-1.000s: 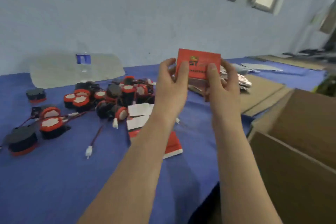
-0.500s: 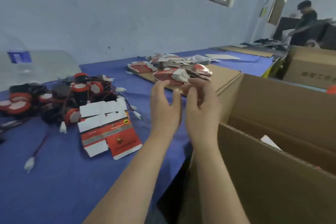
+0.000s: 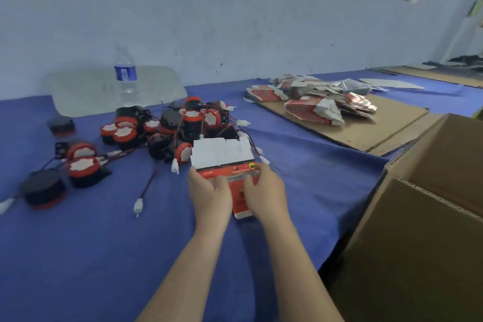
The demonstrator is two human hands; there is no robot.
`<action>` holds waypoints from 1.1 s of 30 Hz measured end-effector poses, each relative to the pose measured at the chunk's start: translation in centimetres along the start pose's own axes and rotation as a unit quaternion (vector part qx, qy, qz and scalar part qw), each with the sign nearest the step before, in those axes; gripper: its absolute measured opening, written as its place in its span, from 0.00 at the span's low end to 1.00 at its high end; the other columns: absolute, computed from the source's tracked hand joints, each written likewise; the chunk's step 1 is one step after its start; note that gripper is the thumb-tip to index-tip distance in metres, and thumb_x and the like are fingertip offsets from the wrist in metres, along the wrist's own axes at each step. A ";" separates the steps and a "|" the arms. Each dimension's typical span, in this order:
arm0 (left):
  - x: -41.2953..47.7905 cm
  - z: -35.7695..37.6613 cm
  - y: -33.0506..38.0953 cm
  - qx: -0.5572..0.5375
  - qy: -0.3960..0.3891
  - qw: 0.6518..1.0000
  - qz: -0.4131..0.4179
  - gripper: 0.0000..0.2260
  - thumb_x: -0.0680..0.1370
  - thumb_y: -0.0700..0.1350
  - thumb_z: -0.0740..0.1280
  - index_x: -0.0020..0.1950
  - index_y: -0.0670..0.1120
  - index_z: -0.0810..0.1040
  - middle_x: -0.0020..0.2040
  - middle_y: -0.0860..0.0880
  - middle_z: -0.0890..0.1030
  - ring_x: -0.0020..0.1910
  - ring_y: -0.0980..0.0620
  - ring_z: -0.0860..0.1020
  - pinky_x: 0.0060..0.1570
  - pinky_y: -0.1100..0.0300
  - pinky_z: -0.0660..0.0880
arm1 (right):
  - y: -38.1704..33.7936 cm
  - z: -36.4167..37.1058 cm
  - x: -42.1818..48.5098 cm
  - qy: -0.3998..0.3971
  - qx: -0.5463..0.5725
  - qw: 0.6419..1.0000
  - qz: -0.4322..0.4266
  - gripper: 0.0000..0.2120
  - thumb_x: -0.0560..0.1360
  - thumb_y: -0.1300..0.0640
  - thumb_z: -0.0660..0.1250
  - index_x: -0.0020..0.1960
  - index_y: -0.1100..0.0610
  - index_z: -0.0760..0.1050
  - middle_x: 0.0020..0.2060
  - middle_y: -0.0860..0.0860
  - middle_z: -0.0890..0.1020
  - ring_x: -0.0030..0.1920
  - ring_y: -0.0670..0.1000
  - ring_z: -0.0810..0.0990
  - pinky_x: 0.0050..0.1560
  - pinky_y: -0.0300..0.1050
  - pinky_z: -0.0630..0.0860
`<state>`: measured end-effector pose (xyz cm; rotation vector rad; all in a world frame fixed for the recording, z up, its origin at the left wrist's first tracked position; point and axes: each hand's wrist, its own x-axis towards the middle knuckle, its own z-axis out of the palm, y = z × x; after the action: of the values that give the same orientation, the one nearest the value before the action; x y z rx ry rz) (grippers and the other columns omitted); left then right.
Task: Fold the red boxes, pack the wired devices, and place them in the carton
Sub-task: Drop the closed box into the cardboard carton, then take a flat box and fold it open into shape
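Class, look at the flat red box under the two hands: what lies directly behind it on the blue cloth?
Behind the flat red box lies the pile of wired devices, wires trailing. Its white flaps hide the nearest ones; left hand and right hand cover its front.

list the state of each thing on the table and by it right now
flat red box: unfolded, white flaps out, on the cloth under both hands
left hand: on the box
right hand: on the box
wired devices: loose pile, unpacked
box blanks: flat, heaped on cardboard
carton: open
water bottle: upright
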<state>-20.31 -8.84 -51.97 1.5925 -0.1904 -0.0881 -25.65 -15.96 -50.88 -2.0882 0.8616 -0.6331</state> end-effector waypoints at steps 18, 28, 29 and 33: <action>4.8 -13.6 2.2 -0.093 0.091 0.976 0.173 0.22 0.72 0.60 0.64 0.61 0.51 0.69 0.56 0.56 0.79 0.51 0.67 0.78 0.47 0.72 0.74 | -11.8 11.2 -2.7 -0.166 0.263 0.921 -0.235 0.14 0.82 0.51 0.57 0.66 0.42 0.71 0.52 0.30 0.78 0.54 0.32 0.76 0.52 0.25 0.70; 6.0 -20.0 -0.4 -0.033 0.138 0.979 0.148 0.19 0.65 0.68 0.66 0.49 0.60 0.75 0.47 0.63 0.82 0.47 0.62 0.81 0.42 0.66 0.77 | -13.6 14.7 -2.8 -0.318 0.397 0.855 -0.104 0.12 0.75 0.40 0.62 0.51 0.43 0.81 0.48 0.45 0.85 0.51 0.46 0.83 0.50 0.42 0.80; 6.0 -20.0 -0.5 -0.031 0.133 0.979 0.151 0.19 0.65 0.69 0.65 0.49 0.59 0.75 0.46 0.63 0.81 0.45 0.63 0.81 0.40 0.69 0.76 | -13.4 14.7 -2.7 -0.312 0.400 0.857 -0.091 0.11 0.76 0.42 0.63 0.51 0.44 0.81 0.48 0.47 0.85 0.50 0.48 0.83 0.51 0.45 0.80; 5.9 -19.6 -0.9 -0.056 0.133 0.984 0.103 0.11 0.77 0.64 0.59 0.48 0.58 0.72 0.40 0.66 0.80 0.38 0.66 0.80 0.30 0.74 0.72 | -12.4 15.2 -2.6 -0.269 0.408 0.872 -0.029 0.08 0.77 0.49 0.64 0.51 0.49 0.79 0.42 0.49 0.85 0.44 0.50 0.84 0.47 0.51 0.80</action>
<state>-10.98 9.44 -51.83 1.4469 -0.1390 0.2696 -12.61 -1.12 -50.02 -1.3832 0.1445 -0.3167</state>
